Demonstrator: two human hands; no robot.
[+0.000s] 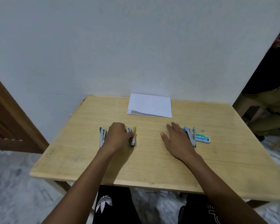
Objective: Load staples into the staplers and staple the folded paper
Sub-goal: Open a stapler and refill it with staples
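Note:
Three small staplers lie on the wooden table (81,152). The green stapler (102,137) is at the left and the yellow stapler (131,136) lies beside it. My left hand (119,136) is between them, with its curled fingers on the yellow stapler. The blue stapler (190,136) lies at the right, next to a green box of staples (202,138). Flat on the table, my right hand (176,138) has straight fingers and touches the blue stapler's left side. The folded white paper (149,105) lies at the table's far edge by the wall.
A few loose staples (202,130) lie beyond the box. A pale wall stands right behind the table. A wooden door (8,120) is at the left. Another person (271,88) sits at the far right beside the table's corner.

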